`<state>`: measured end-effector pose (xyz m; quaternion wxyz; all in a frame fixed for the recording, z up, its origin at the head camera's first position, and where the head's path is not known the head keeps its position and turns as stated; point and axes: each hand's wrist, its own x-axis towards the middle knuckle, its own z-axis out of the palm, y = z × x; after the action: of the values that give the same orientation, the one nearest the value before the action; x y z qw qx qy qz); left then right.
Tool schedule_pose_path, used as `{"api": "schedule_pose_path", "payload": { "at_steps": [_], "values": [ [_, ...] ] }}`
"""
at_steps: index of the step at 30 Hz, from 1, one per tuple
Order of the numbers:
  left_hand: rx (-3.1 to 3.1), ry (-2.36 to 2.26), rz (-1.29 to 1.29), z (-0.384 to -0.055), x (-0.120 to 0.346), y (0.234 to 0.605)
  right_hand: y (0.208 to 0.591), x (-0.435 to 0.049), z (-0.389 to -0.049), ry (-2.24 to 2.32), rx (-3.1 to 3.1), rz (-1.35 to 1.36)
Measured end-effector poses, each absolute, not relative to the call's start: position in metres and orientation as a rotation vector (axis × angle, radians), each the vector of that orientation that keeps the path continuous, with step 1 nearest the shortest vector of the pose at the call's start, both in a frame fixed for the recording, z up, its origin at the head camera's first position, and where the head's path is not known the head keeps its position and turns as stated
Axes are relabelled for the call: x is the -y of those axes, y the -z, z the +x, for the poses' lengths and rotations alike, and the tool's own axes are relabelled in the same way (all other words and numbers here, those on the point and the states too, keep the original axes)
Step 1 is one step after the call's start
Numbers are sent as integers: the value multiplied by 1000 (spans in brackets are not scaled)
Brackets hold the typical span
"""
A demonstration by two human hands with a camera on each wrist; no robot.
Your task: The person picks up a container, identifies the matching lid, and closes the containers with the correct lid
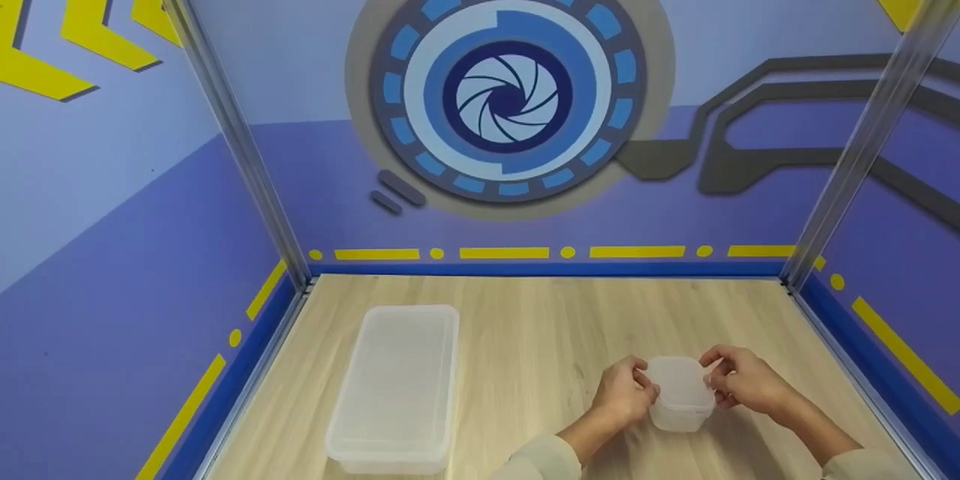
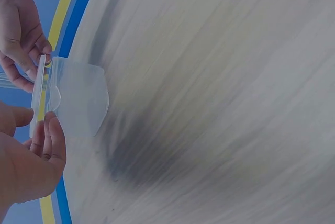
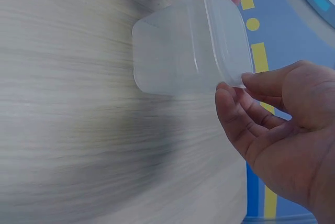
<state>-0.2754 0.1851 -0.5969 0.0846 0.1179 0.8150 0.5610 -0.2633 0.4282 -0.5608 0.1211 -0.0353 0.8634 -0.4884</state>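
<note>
A small clear-white plastic tub (image 1: 679, 420) stands upright on the table at the right, with its matching lid (image 1: 675, 381) over the top. My left hand (image 1: 624, 394) pinches the lid's left edge between thumb and fingers. On the opposite side, my right hand (image 1: 750, 382) pinches the lid's edge, its thumb on top in the right wrist view. From the left wrist, a strip of yellow shows between the lid (image 2: 36, 96) and the tub body (image 2: 81, 96); whether they touch anywhere I cannot tell. The inside of the tub looks cloudy.
A large rectangular translucent plastic box (image 1: 397, 382) with a lid on it lies at the left of the wooden table (image 1: 525, 345). Printed wall panels (image 1: 480, 240) enclose the back and sides, with metal posts (image 1: 247, 150) at the corners.
</note>
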Motion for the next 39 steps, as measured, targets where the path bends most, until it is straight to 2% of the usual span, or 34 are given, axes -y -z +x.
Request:
{"api": "schedule_pose_path", "payload": {
  "at_steps": [20,39],
  "values": [
    [-2411,-1631,265,-274,-192,604,573,-428,-264,1381,-2540,-47],
    [-2446,-1594,282,-273,-193,604,577,-428,-266,1355,-2608,-131]
  ]
}}
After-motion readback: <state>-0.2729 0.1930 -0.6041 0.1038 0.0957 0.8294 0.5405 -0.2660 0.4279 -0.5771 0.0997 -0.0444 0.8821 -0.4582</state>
